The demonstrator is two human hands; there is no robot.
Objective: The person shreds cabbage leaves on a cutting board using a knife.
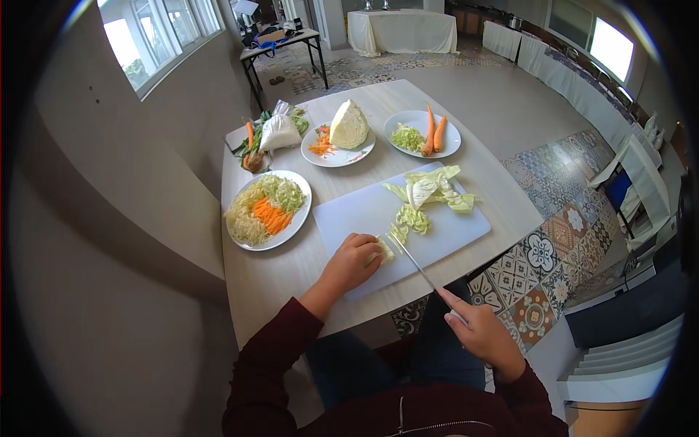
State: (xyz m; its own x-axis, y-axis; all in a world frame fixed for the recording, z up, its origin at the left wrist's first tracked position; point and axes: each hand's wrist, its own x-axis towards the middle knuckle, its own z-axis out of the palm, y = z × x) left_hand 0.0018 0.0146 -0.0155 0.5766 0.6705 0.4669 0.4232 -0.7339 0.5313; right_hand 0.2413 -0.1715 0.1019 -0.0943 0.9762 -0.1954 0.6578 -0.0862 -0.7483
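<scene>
My right hand is closed around the handle of a knife, its blade pointing up and left to the cut cabbage. With curled fingers my left hand presses a piece of cabbage on the white cutting board, just left of the blade tip. Chopped cabbage lies in a small pile beyond the tip. Farther back on the board are loose cabbage leaves.
Left of the board is a plate of shredded cabbage and carrot. Behind stand a plate with a cabbage chunk, a plate with two carrots, and a bag beside vegetables. A wall rises at the left.
</scene>
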